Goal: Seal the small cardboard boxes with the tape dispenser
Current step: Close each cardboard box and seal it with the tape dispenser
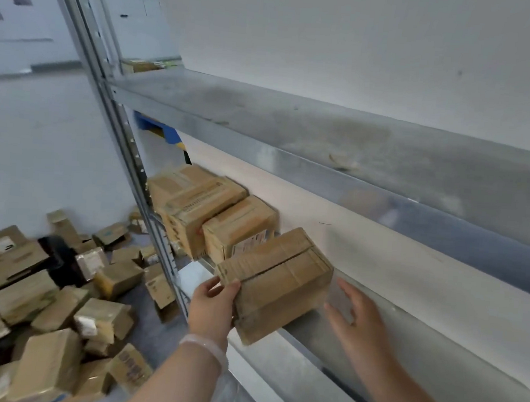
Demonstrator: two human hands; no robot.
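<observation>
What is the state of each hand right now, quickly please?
The left hand grips the left end of the cardboard box.
The right hand is open, fingers spread beside the box, holding nothing.

Nearest box [278,283]: brown, flaps lying closed, dark seam running along the top; sitting skewed on the front edge of the lower shelf [277,368], near corner overhanging; left hand [215,304] gripping its left end.
Shelved boxes [213,209]: brown, labelled, lying crowded and tilted farther back along the lower shelf.
Floor pile [46,305]: many boxes lying jumbled below the lower shelf, to its left; some gaping open.
</observation>
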